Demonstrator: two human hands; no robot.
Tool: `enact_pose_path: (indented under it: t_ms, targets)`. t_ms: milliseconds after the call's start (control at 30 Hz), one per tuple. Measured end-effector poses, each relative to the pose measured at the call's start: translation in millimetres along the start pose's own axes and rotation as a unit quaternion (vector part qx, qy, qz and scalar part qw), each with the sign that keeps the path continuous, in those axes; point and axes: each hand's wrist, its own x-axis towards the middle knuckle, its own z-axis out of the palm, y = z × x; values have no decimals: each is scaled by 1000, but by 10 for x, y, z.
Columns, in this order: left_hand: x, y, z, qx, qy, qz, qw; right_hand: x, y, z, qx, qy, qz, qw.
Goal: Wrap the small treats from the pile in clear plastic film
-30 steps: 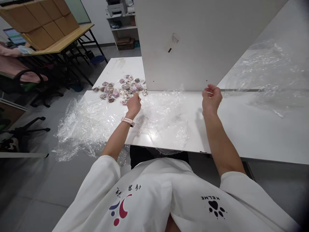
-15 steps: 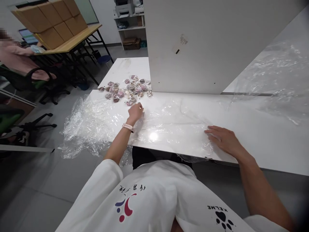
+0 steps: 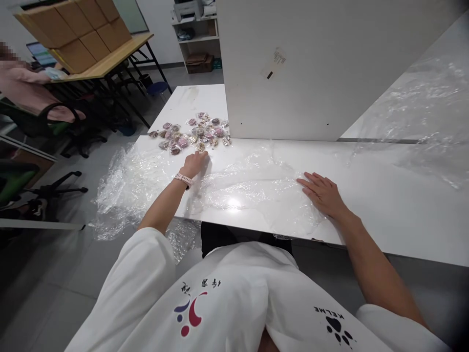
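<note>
From where I stand, far to the left of both hands: a person in a pink top [image 3: 32, 90], near stacked cartons [image 3: 78, 36]. Closer in, just left of the left forearm, a crumpled heap of clear film [image 3: 124, 190] lies on the bench [image 3: 399, 210] and hangs over its near edge. Just beyond the left hand [image 3: 195, 163]: a loose scatter of small wrapped packets [image 3: 182, 141], mostly pinkish and brown. Left hand, with a pale wristband [image 3: 183, 180], is bent, knuckles up, fingertips at the nearest packets; contact, and whether anything is gripped, cannot be told. Between the hands a clear plastic sheet [image 3: 249, 183] is spread on the bench, wrinkled, glare near its middle. Beyond it stands a white panel [image 3: 289, 93] bearing a small label [image 3: 274, 63]. Right hand [image 3: 322, 193]: well apart from the left, palm down, fingers extended and parted, resting at the sheet's right end. Beyond and right of that hand, more clear plastic [image 3: 425, 115], rumpled.
</note>
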Motion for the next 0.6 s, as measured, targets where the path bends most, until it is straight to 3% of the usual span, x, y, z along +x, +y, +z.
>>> enact_pose_path:
  t_ms: [100,167,233,300,367,467,533,600]
  targets:
    - [-123,-3,-163,-46,51,-42,997,30,48,18,7,7,8,1000]
    - [-286,139,-337,-88,121,-49,987,64,54,43,24,2,-2,1000]
    - [-527,454,-470,-132,191,-5,973,122,71,38,59,-13,-27,998]
    - [-797,904,-464,-179,192,95,960,184,76,-25,83,-28,-51,995]
    - [-1017,1376,-280,-195,136,223,945,205,15,-147,70,-10,-44,997]
    - [-1152,1859,189,-152,85,279,944,57,-294,-343,46,34,-29,998]
    - [-1145,1949,466,-132,67,295,944,-170,-612,-386,78,-5,-78,994]
    - [-1128,1883,628,-143,49,312,938,-443,-918,-321,115,-66,-136,982]
